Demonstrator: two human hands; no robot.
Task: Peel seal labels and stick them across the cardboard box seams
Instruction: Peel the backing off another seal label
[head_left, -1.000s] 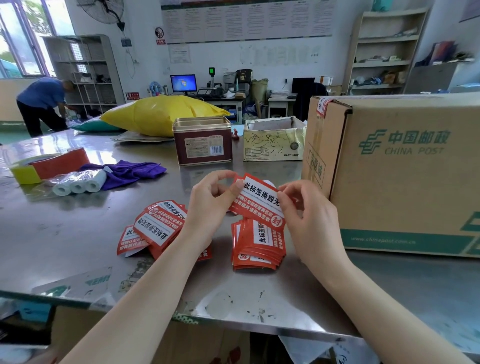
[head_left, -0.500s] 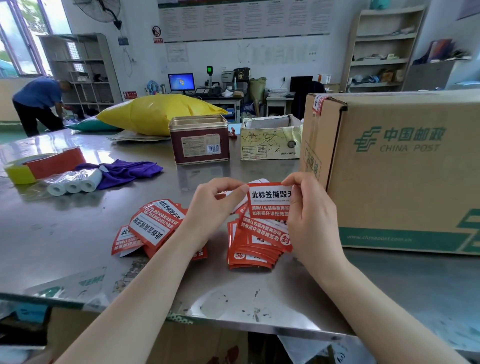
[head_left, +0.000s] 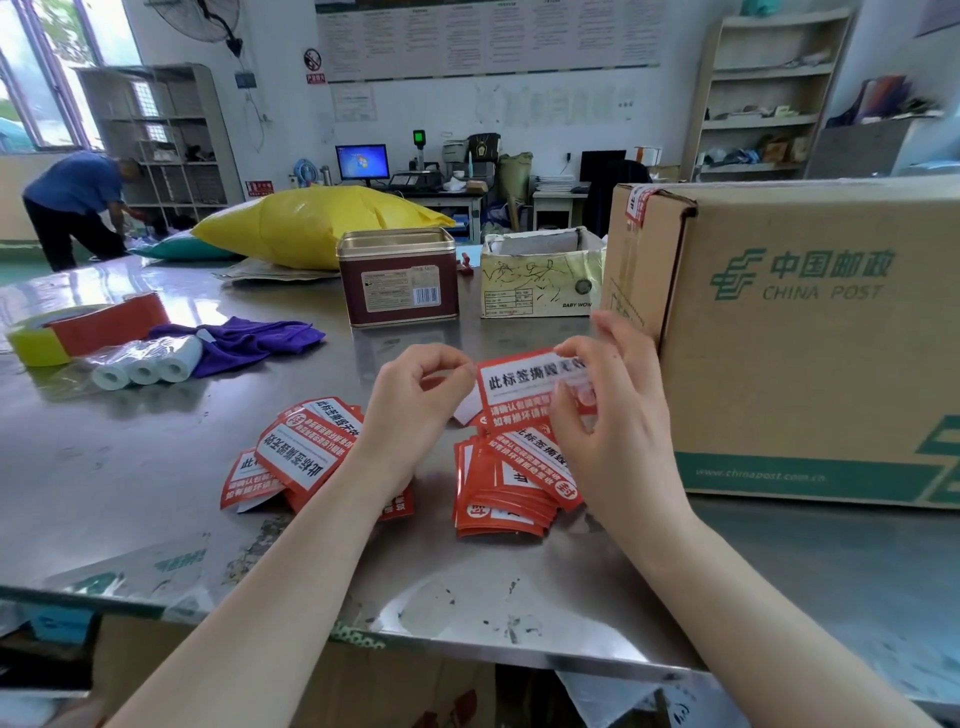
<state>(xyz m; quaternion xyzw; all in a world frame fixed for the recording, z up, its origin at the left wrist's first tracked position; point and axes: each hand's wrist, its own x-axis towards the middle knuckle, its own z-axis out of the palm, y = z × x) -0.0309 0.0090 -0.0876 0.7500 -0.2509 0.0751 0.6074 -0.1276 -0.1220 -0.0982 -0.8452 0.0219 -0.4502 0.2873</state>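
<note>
Both hands hold one red and white seal label (head_left: 519, 384) above the steel table. My left hand (head_left: 415, 410) pinches its left edge, where a white backing corner shows. My right hand (head_left: 613, 415) grips its right end, fingers curled over the print. Under the hands lies a stack of red seal labels (head_left: 498, 488), and a looser pile of labels (head_left: 301, 447) lies to the left. The large China Post cardboard box (head_left: 810, 332) stands at the right, a red label (head_left: 636, 205) stuck over its top left corner.
A steel table (head_left: 130, 467) carries a brown tin (head_left: 400, 278), a small open carton (head_left: 540, 275), a purple cloth (head_left: 249, 338), paper rolls (head_left: 145, 364), tape rolls (head_left: 78, 327) and a yellow bag (head_left: 317, 223). A person bends over at far left (head_left: 78, 208).
The held label has turned from tilted to level and moved up and right. My right hand shifted from its right edge to over its front; my left hand now pinches the left edge.
</note>
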